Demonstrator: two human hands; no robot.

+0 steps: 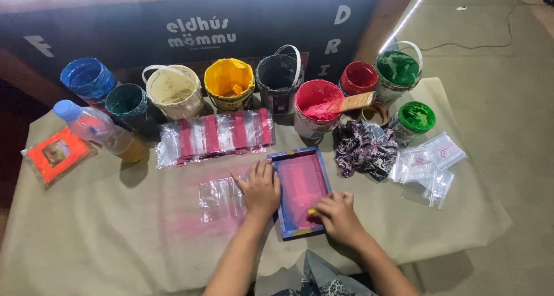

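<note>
Ringing the pink-inked screen frame (302, 192): paint buckets (231, 82), perhaps half-full.

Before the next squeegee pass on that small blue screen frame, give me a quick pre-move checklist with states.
1. Left hand steadies the small blue-framed printing screen at its left edge: ok.
2. Right hand grips a small yellow-tipped tool at the frame's near end: ok.
3. Pink ink covers the mesh: ok.
4. Clear plastic bag lies left of the frame; whether one sits under the screen: cannot tell.
5. Frame lies flat on the beige table cover: ok.
6. Row of printed clear bags lies apart from the frame: ok.
</note>
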